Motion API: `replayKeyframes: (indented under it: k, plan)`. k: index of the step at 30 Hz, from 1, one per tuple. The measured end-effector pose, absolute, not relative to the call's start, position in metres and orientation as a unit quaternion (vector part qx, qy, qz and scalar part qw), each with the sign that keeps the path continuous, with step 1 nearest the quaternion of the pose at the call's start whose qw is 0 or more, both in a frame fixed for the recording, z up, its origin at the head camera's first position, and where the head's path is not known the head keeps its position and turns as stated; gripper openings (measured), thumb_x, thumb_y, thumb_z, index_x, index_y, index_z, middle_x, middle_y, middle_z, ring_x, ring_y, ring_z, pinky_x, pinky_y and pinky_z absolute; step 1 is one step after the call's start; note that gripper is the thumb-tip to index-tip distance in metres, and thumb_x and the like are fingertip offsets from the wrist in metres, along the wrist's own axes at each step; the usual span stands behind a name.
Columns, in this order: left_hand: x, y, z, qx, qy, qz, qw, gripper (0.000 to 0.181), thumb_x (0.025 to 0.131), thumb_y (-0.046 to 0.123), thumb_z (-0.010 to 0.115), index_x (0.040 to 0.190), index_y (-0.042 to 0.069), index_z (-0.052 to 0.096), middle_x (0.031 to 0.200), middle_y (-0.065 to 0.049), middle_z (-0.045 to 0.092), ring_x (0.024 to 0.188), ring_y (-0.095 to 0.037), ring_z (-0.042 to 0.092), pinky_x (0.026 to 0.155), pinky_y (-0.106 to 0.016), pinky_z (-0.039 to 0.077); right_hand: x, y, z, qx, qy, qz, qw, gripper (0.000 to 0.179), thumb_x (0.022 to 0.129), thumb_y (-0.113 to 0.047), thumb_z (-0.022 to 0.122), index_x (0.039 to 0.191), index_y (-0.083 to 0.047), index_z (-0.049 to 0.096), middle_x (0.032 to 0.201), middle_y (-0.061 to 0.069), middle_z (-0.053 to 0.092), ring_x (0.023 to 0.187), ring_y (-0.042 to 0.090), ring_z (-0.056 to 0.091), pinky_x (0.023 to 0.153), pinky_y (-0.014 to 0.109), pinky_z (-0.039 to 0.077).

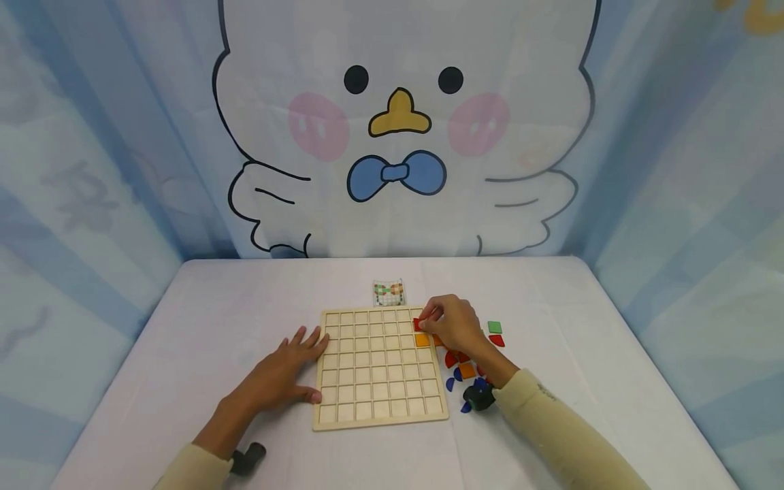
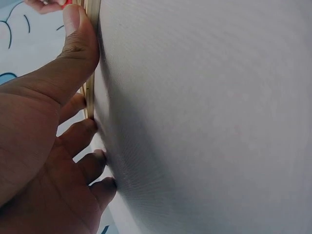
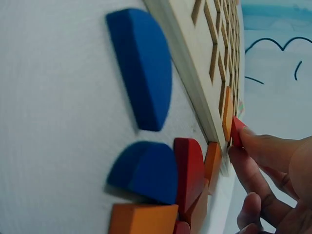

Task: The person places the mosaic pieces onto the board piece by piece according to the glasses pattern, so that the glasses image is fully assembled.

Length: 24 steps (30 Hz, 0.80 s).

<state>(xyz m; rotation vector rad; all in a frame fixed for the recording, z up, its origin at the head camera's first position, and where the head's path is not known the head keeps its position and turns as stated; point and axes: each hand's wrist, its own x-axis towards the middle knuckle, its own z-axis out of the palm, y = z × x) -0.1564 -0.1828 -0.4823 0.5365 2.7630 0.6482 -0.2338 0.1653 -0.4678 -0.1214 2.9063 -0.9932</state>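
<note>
A wooden grid board [image 1: 370, 373] lies on the table, divided into rows of square cells. My left hand [image 1: 283, 373] rests at its left edge with the fingers spread, and the left wrist view shows the thumb [image 2: 80, 41] against the board's side. At the upper right cells, my right hand [image 1: 458, 325] pinches a red piece [image 3: 237, 130] between thumb and fingertips. Just below that piece in the head view, an orange square [image 1: 422, 340] sits in a cell of the right column.
Loose red, orange and blue pieces lie right of the board, partly hidden under my right forearm. A blue piece [image 3: 141, 70] lies close to the board's edge. Farther right is a green square [image 1: 495, 327]. Behind the board lies a small patterned card [image 1: 388, 292].
</note>
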Motion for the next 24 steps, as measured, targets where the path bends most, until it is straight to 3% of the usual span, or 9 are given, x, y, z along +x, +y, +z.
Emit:
replayKeyframes:
  k: [17, 24]
  plan:
    - [-0.1557, -0.1816, -0.4792, 0.182, 0.948, 0.227, 0.129, 0.113, 0.074, 0.042, 0.093, 0.167, 0.015, 0.036, 0.175, -0.013, 0.025, 0.164, -0.046, 0.016, 0.130, -0.067, 0.024, -0.2378, 0.1598, -0.4642, -0.035, 0.960, -0.273, 0.054, 0.009, 0.093, -0.025, 0.084, 0.085, -0.021, 0.080, 0.080, -0.003, 0.070, 0.071, 0.017, 0.061, 0.058, 0.027, 0.049]
    - [-0.1553, -0.1818, -0.4802, 0.179, 0.949, 0.225, 0.128, 0.112, 0.074, 0.042, 0.093, 0.166, 0.015, 0.036, 0.175, -0.013, 0.025, 0.164, -0.045, 0.017, 0.129, -0.067, 0.024, -0.2378, 0.1647, -0.4607, -0.033, 0.957, -0.283, 0.060, 0.006, 0.092, -0.025, 0.085, 0.090, -0.020, 0.082, 0.084, -0.004, 0.074, 0.075, 0.016, 0.062, 0.065, 0.027, 0.051]
